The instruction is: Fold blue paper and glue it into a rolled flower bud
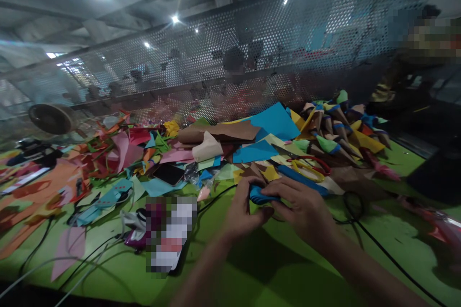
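Note:
A small blue folded piece (260,195), paper or felt, is held between my two hands just above the green table. My left hand (242,213) closes on its left side with the thumb below. From the right, the bent fingers of my right hand (304,204) pinch its other end. Brown and yellow scraps (271,173) lie right behind my hands. Near my right hand are a yellow looped handle (308,171), a red handle (321,164) and a long blue piece (301,181).
Coloured scraps (122,149) and large blue sheets (275,122) cover the back. Brown cones with blue bands (336,127) are piled back right. A dark phone (168,174), a purple-grey object (139,235) and black cables (392,264) lie around. Behind stands a perforated metal screen (201,64).

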A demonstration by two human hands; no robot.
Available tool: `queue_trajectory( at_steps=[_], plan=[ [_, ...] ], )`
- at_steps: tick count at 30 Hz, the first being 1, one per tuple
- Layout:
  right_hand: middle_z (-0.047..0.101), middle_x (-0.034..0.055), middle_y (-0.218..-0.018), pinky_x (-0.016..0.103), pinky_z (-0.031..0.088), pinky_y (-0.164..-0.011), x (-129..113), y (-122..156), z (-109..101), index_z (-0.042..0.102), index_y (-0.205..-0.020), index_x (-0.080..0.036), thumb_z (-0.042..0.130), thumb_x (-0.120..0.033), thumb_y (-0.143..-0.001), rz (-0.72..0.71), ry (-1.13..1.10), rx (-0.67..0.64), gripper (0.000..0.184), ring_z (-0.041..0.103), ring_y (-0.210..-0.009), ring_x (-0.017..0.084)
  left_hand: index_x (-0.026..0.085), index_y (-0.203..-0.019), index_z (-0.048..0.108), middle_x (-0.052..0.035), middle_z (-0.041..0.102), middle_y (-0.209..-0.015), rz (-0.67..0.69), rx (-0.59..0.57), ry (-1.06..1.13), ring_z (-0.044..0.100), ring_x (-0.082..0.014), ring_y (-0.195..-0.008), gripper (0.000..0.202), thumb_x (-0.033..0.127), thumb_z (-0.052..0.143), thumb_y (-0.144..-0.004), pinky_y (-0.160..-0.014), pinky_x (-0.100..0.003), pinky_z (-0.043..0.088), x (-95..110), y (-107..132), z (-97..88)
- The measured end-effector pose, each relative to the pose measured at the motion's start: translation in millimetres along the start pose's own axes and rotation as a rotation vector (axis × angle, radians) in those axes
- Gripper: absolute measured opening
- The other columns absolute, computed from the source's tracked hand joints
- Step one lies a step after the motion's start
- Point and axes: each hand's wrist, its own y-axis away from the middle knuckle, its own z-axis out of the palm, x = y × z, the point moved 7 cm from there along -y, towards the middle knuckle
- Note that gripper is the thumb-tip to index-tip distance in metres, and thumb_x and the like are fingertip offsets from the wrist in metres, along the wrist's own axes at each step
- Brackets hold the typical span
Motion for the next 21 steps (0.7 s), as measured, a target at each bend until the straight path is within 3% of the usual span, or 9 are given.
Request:
queue_trajectory(
  at_steps=[5, 11, 17, 21],
  plan=[
    [0.073, 0.0035, -0.091, 0.029, 0.05, -0.071, 1.1, 1.8, 7.2, 0.07, -0.091, -0.022, 0.061, -0.005, -0.082, 0.006, 0.004, -0.04, 0.021, 0.067, -0.082, 0.019, 0.021, -0.114, 0.052, -0.005, 0.053, -0.108, -0.015, 0.03, 0.174, 0.051, -0.0221, -0.105, 0.032, 0.045, 0.05, -0.093, -0.094, -0.033, 0.041, 3.3, -0.4, -1.5],
    [0.071, 0.0039, -0.095, 0.03, 0.05, -0.075, -0.2, 1.9, 11.7, 0.067, -0.095, -0.023, 0.061, -0.008, -0.084, 0.008, -0.029, -0.062, 0.019, 0.066, -0.085, 0.019, 0.02, -0.099, 0.056, -0.0028, 0.053, -0.096, -0.057, 0.114, 0.262, 0.05, -0.0188, -0.096, 0.016, 0.033, 0.048, -0.094, -0.088, -0.028, 0.041, 0.1, -3.6, 0.1],
    [0.067, 0.0057, -0.111, 0.028, 0.052, -0.078, 5.3, -4.1, 5.3, 0.065, -0.112, -0.026, 0.059, -0.005, -0.079, 0.097, -0.15, -0.126, 0.039, 0.065, -0.099, 0.02, 0.02, -0.099, 0.055, -0.0037, 0.053, -0.096, -0.055, 0.183, 0.299, 0.05, -0.0199, -0.095, 0.015, 0.03, 0.046, -0.092, -0.089, -0.03, 0.04, -8.1, -5.6, -6.3],
    [0.066, 0.0063, -0.108, 0.027, 0.053, -0.075, 8.7, -6.1, -2.4, 0.065, -0.109, -0.025, 0.056, -0.006, -0.081, 0.114, -0.135, -0.093, 0.035, 0.065, -0.097, 0.019, 0.021, -0.1, 0.055, -0.0038, 0.054, -0.099, -0.073, 0.2, 0.314, 0.051, -0.0201, -0.098, 0.016, 0.031, 0.046, -0.092, -0.091, -0.03, 0.041, -12.6, -5.4, -9.2]
  ],
)
